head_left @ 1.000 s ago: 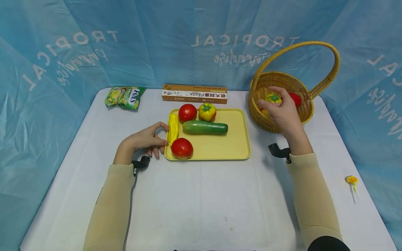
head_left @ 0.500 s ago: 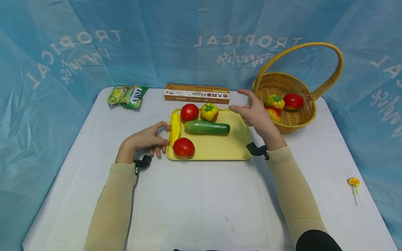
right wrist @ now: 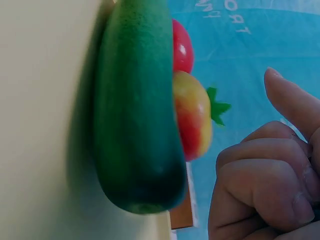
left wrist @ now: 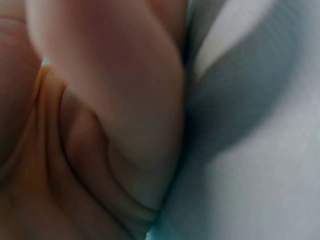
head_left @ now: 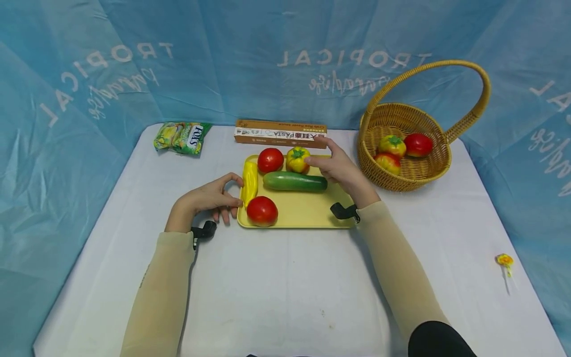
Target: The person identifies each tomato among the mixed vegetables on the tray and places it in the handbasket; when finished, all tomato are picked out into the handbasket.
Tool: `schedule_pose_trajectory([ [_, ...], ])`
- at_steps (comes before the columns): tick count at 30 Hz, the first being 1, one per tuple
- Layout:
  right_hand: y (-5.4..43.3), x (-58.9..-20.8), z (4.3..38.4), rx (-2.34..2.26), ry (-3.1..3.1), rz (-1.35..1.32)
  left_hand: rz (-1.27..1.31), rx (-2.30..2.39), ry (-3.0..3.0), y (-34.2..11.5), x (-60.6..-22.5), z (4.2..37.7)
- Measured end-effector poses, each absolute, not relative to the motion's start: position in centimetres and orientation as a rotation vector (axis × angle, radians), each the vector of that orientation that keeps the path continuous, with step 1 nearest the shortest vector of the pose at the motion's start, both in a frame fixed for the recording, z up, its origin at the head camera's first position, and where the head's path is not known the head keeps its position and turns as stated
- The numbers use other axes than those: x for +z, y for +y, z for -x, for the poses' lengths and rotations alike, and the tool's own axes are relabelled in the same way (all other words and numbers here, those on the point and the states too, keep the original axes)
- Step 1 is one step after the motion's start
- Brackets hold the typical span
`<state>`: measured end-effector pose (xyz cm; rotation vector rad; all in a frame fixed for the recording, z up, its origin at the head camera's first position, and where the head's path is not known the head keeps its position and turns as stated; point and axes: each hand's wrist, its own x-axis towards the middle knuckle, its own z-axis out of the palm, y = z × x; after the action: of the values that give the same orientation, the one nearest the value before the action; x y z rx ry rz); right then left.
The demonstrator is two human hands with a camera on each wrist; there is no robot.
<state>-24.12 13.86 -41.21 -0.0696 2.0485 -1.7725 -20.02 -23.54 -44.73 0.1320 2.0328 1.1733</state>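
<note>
In the head view my left hand (head_left: 205, 198) is at the left rim of a yellow tray (head_left: 299, 215), its thumb and index finger apart along that edge beside a banana (head_left: 251, 183). My right hand (head_left: 341, 171) reaches over the tray's right side, thumb tip at a yellow-red pepper (head_left: 298, 161) with a green top. Its index finger points past the pepper; the other fingers (right wrist: 265, 165) curl in the right wrist view. A green cucumber (right wrist: 137, 110) lies in front of the pepper, with red tomatoes (head_left: 270, 160) behind and at the tray's front left corner.
Right of the tray stands a wicker basket (head_left: 374, 171) with a tall handle, holding yellow-red peppers (head_left: 392, 146) and a red tomato (head_left: 418, 145). A pasta box (head_left: 280, 133) and green snack packet (head_left: 184, 139) lie behind. A lollipop (head_left: 505, 263) is at far right.
My right hand has come out of the basket, moving left across the tray to the pepper there. My left hand has stayed at the tray's left edge.
</note>
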Motion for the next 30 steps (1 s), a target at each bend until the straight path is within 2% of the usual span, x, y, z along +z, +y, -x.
schedule_pose_trajectory([
  [13,12.8,-42.6,24.9,-1.729,2.017,-0.024,-0.131,1.176,2.036,-23.5,-44.8,20.0],
  [30,11.9,-41.9,25.5,-1.572,2.080,-0.070,-0.116,1.164,2.031,-23.6,-44.6,20.1],
])
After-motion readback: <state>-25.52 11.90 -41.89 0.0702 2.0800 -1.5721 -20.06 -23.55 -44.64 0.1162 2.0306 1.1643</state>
